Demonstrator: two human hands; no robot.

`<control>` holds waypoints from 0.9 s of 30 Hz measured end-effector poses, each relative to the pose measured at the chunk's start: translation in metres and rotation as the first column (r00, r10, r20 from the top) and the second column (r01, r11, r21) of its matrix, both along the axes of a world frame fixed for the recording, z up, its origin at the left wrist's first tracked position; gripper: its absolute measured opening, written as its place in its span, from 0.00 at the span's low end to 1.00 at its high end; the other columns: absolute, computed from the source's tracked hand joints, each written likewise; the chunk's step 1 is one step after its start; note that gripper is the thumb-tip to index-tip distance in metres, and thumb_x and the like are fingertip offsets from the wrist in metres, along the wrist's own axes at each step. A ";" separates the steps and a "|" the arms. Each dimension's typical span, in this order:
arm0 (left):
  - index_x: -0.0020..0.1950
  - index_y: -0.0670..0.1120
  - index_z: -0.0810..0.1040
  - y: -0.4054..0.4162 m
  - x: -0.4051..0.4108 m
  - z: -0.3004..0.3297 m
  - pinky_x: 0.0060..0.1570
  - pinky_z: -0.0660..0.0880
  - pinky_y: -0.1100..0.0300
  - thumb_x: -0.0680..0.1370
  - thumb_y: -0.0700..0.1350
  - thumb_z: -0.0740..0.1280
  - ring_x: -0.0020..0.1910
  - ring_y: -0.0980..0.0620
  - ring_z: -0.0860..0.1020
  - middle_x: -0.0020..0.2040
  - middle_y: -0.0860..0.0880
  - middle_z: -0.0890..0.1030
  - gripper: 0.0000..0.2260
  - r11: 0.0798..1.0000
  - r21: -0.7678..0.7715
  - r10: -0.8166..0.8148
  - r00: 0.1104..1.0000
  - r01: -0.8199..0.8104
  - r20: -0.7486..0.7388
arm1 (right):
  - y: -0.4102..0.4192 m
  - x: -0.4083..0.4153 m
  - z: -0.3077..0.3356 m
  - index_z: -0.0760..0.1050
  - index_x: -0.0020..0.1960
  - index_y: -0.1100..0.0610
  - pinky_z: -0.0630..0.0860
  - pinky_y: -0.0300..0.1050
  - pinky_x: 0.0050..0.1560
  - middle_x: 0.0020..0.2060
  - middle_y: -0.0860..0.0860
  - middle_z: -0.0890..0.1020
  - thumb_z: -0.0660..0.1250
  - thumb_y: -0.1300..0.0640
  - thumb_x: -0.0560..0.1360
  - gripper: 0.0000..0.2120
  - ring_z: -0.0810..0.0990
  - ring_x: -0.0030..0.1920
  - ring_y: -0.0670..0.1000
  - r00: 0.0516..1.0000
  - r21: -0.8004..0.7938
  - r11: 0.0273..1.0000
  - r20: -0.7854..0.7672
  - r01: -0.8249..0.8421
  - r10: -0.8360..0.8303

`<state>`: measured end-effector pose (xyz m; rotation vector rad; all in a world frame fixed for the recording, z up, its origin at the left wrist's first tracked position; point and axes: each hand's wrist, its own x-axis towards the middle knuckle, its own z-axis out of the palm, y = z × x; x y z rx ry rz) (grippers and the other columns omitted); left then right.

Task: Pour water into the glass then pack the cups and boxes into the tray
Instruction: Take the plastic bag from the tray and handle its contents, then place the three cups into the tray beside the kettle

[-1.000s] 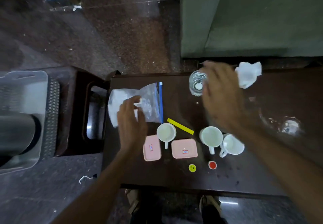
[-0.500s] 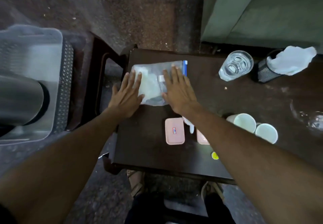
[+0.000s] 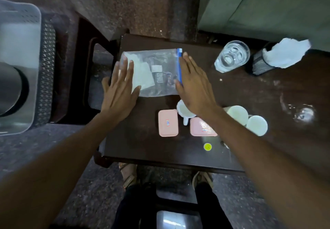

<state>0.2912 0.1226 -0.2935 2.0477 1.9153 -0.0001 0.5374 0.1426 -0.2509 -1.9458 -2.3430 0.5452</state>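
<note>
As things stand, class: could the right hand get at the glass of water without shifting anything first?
Probably yes. The right hand lies flat on the zip bag, and bare table separates it from the glass; nothing stands between them.

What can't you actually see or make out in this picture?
- Head view: the right hand and forearm hide part of one white cup and one pink box.
- The zip bag's contents are too blurred to identify.
- The tray is cut off by the left edge.
</note>
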 end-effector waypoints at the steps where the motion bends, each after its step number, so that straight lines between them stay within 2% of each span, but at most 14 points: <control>1: 0.88 0.49 0.47 -0.011 0.009 0.004 0.76 0.59 0.32 0.86 0.53 0.61 0.87 0.45 0.48 0.88 0.48 0.46 0.35 1.000 0.016 0.010 0.999 -0.010 0.036 | -0.016 0.008 0.006 0.54 0.84 0.60 0.56 0.49 0.83 0.85 0.57 0.54 0.61 0.53 0.85 0.31 0.54 0.85 0.54 0.999 0.017 0.999 -0.021 0.035 -0.035; 4: 0.87 0.48 0.53 -0.047 0.046 0.016 0.75 0.60 0.40 0.84 0.52 0.65 0.86 0.49 0.54 0.88 0.47 0.53 0.35 0.997 0.075 -0.009 0.990 -0.002 0.139 | -0.067 0.043 0.017 0.62 0.82 0.62 0.59 0.50 0.82 0.84 0.56 0.60 0.64 0.60 0.83 0.29 0.59 0.84 0.55 0.985 0.048 0.988 -0.095 0.148 -0.143; 7: 0.85 0.48 0.59 -0.072 0.085 0.029 0.74 0.61 0.43 0.81 0.54 0.65 0.84 0.48 0.61 0.86 0.47 0.61 0.34 0.997 0.082 -0.029 0.979 0.012 0.204 | -0.107 0.096 0.022 0.68 0.78 0.62 0.62 0.48 0.80 0.80 0.57 0.69 0.67 0.65 0.80 0.28 0.66 0.79 0.55 0.902 0.085 0.912 -0.210 0.401 -0.378; 10: 0.83 0.48 0.63 -0.079 0.123 0.041 0.74 0.60 0.48 0.78 0.56 0.66 0.80 0.47 0.67 0.83 0.48 0.68 0.35 0.995 0.096 -0.060 0.963 0.036 0.264 | -0.135 0.157 0.026 0.68 0.78 0.60 0.66 0.53 0.76 0.75 0.57 0.74 0.68 0.66 0.77 0.30 0.70 0.73 0.59 0.809 0.095 0.806 -0.150 0.584 -0.568; 14: 0.82 0.48 0.65 -0.074 0.172 0.054 0.73 0.62 0.48 0.75 0.56 0.71 0.76 0.47 0.70 0.80 0.49 0.71 0.37 0.990 0.132 -0.102 0.925 0.057 0.367 | -0.165 0.210 0.020 0.69 0.75 0.63 0.68 0.57 0.72 0.68 0.61 0.77 0.68 0.70 0.71 0.32 0.73 0.67 0.63 0.813 0.122 0.806 -0.031 0.580 -0.581; 18: 0.82 0.48 0.65 -0.077 0.228 0.058 0.72 0.62 0.48 0.72 0.54 0.72 0.75 0.48 0.70 0.79 0.50 0.71 0.39 0.986 0.085 -0.162 0.909 0.140 0.383 | -0.189 0.227 0.003 0.65 0.79 0.61 0.64 0.53 0.73 0.70 0.60 0.74 0.69 0.70 0.68 0.39 0.71 0.68 0.63 0.822 -0.040 0.821 -0.008 0.569 -0.570; 20: 0.83 0.47 0.64 -0.081 0.253 0.054 0.72 0.63 0.48 0.69 0.49 0.74 0.76 0.46 0.71 0.79 0.48 0.71 0.42 0.979 0.030 -0.199 0.909 0.202 0.366 | -0.197 0.229 -0.008 0.62 0.81 0.59 0.61 0.49 0.73 0.71 0.58 0.72 0.71 0.68 0.70 0.41 0.70 0.70 0.62 0.817 -0.133 0.814 -0.041 0.566 -0.575; 24: 0.84 0.50 0.62 -0.078 0.279 0.037 0.72 0.64 0.48 0.66 0.42 0.74 0.77 0.47 0.69 0.79 0.50 0.69 0.47 0.955 -0.104 -0.237 0.925 0.278 0.298 | -0.203 0.228 -0.030 0.58 0.83 0.53 0.61 0.47 0.76 0.77 0.54 0.68 0.78 0.62 0.72 0.46 0.66 0.76 0.57 0.773 -0.255 0.778 -0.141 0.575 -0.618; 27: 0.83 0.51 0.63 -0.074 0.285 0.027 0.72 0.62 0.50 0.65 0.41 0.74 0.75 0.46 0.70 0.77 0.52 0.71 0.46 0.944 -0.162 -0.233 0.927 0.289 0.295 | -0.196 0.227 -0.042 0.57 0.82 0.48 0.61 0.44 0.72 0.77 0.51 0.69 0.80 0.61 0.71 0.48 0.66 0.76 0.53 0.718 -0.281 0.747 -0.218 0.603 -0.661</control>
